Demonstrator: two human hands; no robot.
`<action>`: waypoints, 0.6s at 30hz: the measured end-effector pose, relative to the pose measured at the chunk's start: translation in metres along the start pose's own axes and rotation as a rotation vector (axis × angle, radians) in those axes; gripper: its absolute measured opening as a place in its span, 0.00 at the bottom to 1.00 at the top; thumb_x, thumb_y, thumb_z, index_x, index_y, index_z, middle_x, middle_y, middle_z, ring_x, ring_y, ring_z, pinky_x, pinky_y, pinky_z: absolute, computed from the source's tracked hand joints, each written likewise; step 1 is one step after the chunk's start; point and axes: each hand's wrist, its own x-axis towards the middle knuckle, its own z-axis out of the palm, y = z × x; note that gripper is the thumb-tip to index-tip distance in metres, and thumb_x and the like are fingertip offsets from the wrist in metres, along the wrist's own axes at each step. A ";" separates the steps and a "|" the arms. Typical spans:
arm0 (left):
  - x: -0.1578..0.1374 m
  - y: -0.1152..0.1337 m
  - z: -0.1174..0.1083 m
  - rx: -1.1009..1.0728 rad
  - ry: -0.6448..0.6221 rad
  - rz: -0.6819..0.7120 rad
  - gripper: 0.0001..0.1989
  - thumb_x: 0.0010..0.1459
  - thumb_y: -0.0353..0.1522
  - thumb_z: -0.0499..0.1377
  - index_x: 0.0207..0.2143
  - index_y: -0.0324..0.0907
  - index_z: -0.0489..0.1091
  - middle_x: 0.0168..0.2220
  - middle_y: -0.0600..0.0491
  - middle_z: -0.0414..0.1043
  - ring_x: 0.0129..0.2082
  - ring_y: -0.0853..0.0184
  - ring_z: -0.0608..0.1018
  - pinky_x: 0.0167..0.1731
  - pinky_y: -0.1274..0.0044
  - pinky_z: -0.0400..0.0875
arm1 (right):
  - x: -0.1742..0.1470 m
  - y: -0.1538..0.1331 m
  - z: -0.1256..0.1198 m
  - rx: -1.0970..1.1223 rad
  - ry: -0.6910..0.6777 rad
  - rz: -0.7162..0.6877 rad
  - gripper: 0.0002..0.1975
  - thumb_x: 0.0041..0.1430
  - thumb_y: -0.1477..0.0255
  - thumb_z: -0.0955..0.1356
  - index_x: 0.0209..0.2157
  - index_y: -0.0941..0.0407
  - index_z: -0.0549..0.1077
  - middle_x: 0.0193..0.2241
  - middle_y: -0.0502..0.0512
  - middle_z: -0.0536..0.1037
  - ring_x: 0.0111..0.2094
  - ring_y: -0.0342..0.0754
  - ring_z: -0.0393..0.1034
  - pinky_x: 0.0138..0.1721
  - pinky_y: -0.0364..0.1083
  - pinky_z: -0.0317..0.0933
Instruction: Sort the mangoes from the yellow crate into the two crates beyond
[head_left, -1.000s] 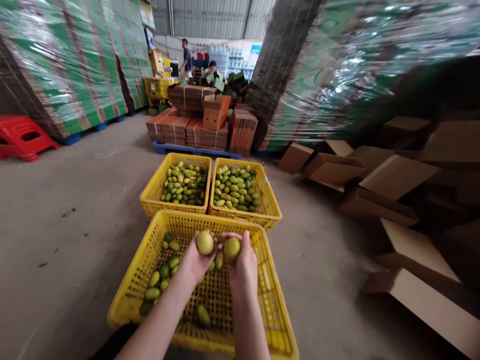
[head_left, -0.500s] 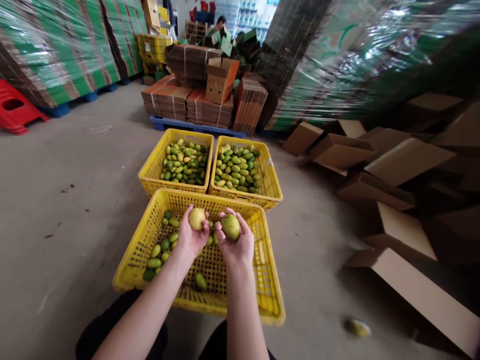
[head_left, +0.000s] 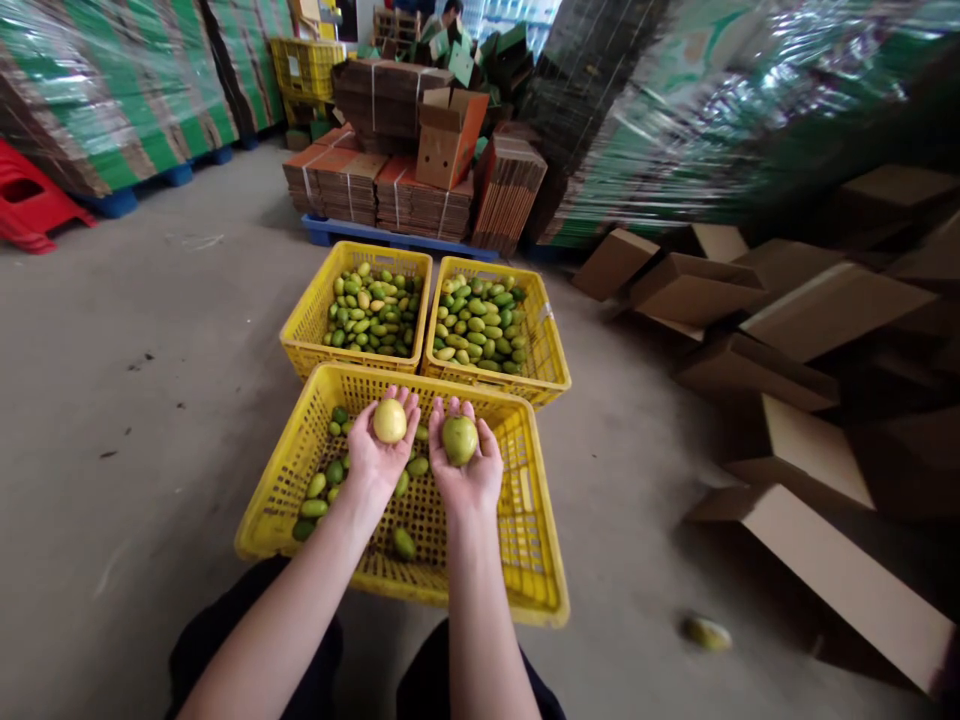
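On the upturned palm of my left hand rests a pale yellow mango, fingers stretched out beyond it. My right hand, also palm up, holds a greener mango with a small dark mark, its fingers loosely curved around it. Both hands are side by side above the near yellow crate. Several green mangoes lie along that crate's left side, and a single mango sits near its front wall. My forearms hide part of the crate floor.
Two yellow crates, left and right, hold many mangoes beyond the near one. Bundled flat cartons stack on a blue pallet. Open cardboard boxes lie at right. One mango is on the floor; a person is far back.
My fingers have uncurled, so both mangoes now lie on flatter, more open palms. The whole view has tilted slightly downward.
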 end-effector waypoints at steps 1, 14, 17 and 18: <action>-0.001 -0.001 0.000 0.002 -0.014 -0.016 0.15 0.62 0.29 0.50 0.46 0.34 0.72 0.40 0.43 0.79 0.39 0.60 0.83 0.36 0.73 0.80 | 0.000 0.002 0.000 0.008 0.002 -0.003 0.09 0.55 0.71 0.65 0.36 0.55 0.76 0.39 0.54 0.81 0.49 0.50 0.75 0.46 0.49 0.72; -0.004 -0.001 -0.003 -0.054 0.007 -0.070 0.20 0.54 0.25 0.51 0.47 0.34 0.74 0.37 0.44 0.78 0.37 0.62 0.82 0.34 0.74 0.79 | -0.008 0.014 0.008 0.071 0.060 0.034 0.06 0.52 0.72 0.64 0.22 0.54 0.67 0.21 0.48 0.72 0.25 0.42 0.69 0.25 0.40 0.67; -0.007 0.001 0.001 -0.085 0.026 -0.074 0.19 0.53 0.25 0.50 0.45 0.34 0.74 0.34 0.45 0.78 0.34 0.64 0.82 0.33 0.76 0.79 | -0.008 0.014 0.011 -0.034 -0.048 -0.001 0.08 0.49 0.71 0.65 0.20 0.54 0.63 0.19 0.46 0.68 0.21 0.40 0.64 0.22 0.39 0.63; -0.008 0.002 0.002 -0.086 0.034 -0.065 0.18 0.53 0.25 0.51 0.43 0.34 0.74 0.33 0.46 0.77 0.33 0.64 0.81 0.32 0.76 0.79 | -0.007 0.014 0.011 -0.077 -0.063 -0.002 0.08 0.49 0.71 0.65 0.19 0.55 0.62 0.19 0.47 0.68 0.20 0.41 0.63 0.22 0.39 0.62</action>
